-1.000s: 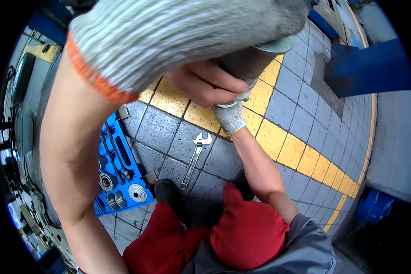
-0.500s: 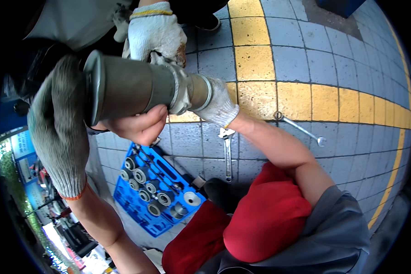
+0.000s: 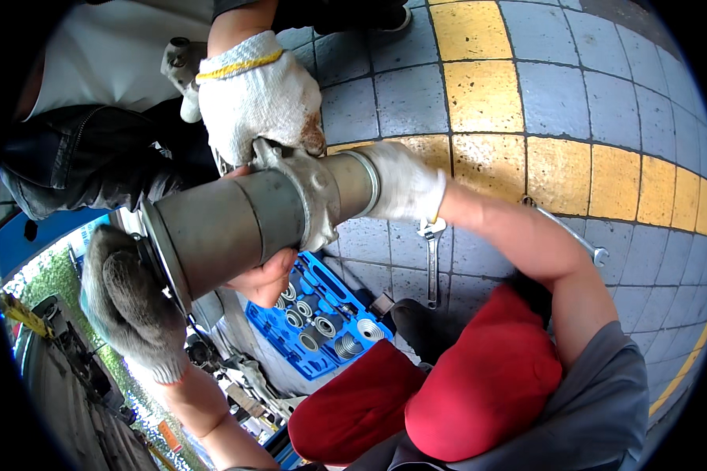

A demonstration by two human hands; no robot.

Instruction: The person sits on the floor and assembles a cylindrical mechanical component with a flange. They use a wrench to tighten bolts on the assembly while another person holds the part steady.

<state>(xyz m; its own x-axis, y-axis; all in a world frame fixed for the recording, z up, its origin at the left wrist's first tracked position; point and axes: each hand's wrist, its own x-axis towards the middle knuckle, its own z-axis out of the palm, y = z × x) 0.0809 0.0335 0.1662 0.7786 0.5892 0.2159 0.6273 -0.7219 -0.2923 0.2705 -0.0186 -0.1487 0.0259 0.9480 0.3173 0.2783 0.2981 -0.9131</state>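
A thick grey metal pipe (image 3: 228, 228) with a flanged end is held level above the tiled floor. My left hand (image 3: 130, 314), in a grey knit glove, wraps around the flanged end at the lower left. My bare right hand (image 3: 269, 279) cups the pipe from underneath. A person in a red cap (image 3: 487, 392) crouches below and grips the narrower far end with a white glove (image 3: 404, 184). A second person's white glove with a yellow cuff (image 3: 255, 102) presses on the clamp (image 3: 306, 188) at the pipe's middle.
A blue open tray of sockets (image 3: 322, 318) lies on the floor under the pipe. A combination wrench (image 3: 432, 263) and a longer wrench (image 3: 569, 235) lie on grey tiles beside a band of yellow tiles (image 3: 558, 169). Dark trousers (image 3: 94, 169) fill the upper left.
The view has tilted, so the pipe now lies lower and nearer the middle. The yellow-cuffed glove has come down onto the clamp. My gloved left hand stays on the flanged end.
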